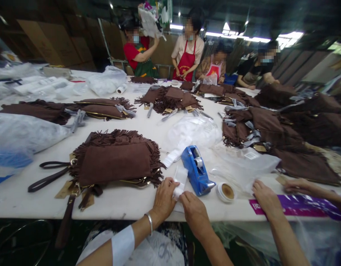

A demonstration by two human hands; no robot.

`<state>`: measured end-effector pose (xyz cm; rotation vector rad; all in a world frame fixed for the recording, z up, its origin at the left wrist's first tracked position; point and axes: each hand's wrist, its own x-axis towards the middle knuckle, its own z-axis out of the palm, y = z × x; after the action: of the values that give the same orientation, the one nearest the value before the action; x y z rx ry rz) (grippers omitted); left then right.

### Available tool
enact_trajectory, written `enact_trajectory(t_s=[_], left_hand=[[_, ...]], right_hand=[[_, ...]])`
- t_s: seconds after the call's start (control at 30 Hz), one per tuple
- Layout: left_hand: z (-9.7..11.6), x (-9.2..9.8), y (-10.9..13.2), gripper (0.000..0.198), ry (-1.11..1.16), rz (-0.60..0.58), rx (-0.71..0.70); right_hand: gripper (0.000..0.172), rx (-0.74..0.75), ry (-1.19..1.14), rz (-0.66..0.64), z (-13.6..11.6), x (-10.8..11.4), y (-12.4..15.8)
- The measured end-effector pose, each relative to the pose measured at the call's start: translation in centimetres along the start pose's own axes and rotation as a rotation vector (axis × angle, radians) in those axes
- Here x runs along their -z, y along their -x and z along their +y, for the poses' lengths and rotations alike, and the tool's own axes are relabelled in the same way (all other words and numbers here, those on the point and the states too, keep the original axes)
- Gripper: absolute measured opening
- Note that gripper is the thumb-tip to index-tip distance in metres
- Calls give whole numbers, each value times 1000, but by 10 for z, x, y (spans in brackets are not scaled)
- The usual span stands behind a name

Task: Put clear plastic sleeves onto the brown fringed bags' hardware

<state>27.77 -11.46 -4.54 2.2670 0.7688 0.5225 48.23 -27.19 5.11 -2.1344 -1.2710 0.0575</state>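
Biggest is the white table (18, 205), w/ 4 ppl on the far side, 1 of them holding up a bundle (151, 18). On its R side sits a heap of brown bags (266, 123). At far L there's a clear plastic bag (34, 131). Nearer the person, L of centre, fringed brown bags (115, 164) lie stacked, wrist straps (52, 177) trailing off their L end, 1 hanging past the table edge. A puffy plastic bag (194, 129) rests mid-table, behind a blue tape dispenser (196, 170). At R, a purple strip (286, 205) runs along the near edge; a neighbour's hand (267, 197) is by its L end, next to a flat clear bag (242, 164).

The person's L hand (166, 197) & R hand (194, 212) are close tog., fingers drawn in narrow, both on a small white plastic piece (181, 179). That piece is btwn the fringed bags & the dispenser, at the near edge: L thumb over it, R fingertips at its near end. Smaller still: a round tub (226, 192) w/ brown contents, just R of the dispenser, & a bracelet (150, 223) on the L wrist.
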Motion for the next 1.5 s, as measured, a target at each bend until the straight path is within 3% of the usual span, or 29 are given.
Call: enact_trajectory(t_s=[0.17, 0.27, 0.4, 0.53, 0.67, 0.7, 0.77, 0.87, 0.93, 1.03, 1.13, 1.17, 1.23, 1.3, 1.33, 1.5], left_hand=[[2, 4, -1, 54, -35, -41, 25], [3, 6, 0, 54, -43, -58, 36], [3, 8, 2, 55, -38, -56, 42], [1, 9, 4, 52, -14, -39, 24], [0, 12, 6, 50, 0, -36, 24], [0, 12, 6, 50, 3, -36, 23], [0, 11, 6, 48, 15, -30, 26], [-1, 8, 3, 46, 84, -9, 67], [-3, 9, -2, 44, 239, -19, 104], [-10, 30, -7, 35, 494, -26, 160], [-16, 75, 4, 33, 634, 18, 157], [-18, 91, 13, 35, 723, -28, 137], [-23, 118, 36, 36, 922, -243, 172], [-31, 135, 60, 36, 1071, -403, 305], [-37, 139, 72, 36, 1106, -410, 382], [-72, 147, 107, 29, 929, -128, 562]], right_hand=[[19, 128, -85, -320, -58, -58, 28], [18, 152, -215, -529, -80, -62, 36], [16, 91, -116, -341, -73, -58, 41], [55, 225, 31, -290, -58, -84, 53], [19, 218, 138, -179, -62, -109, 61], [19, 195, 153, -161, -65, -111, 62], [21, 195, 158, -191, -72, -109, 67], [21, 254, 49, -367, -84, -99, 76], [18, 167, -115, -445, -91, -90, 77], [18, -115, -383, -477, -102, -81, 69], [23, -271, -607, -546, -115, -83, 55], [24, -289, -667, -568, -119, -86, 51], [27, -298, -742, -598, -129, -95, 43], [29, -284, -761, -615, -139, -108, 36], [30, -270, -755, -619, -143, -115, 33], [39, -210, -659, -597, -165, -156, 26]])
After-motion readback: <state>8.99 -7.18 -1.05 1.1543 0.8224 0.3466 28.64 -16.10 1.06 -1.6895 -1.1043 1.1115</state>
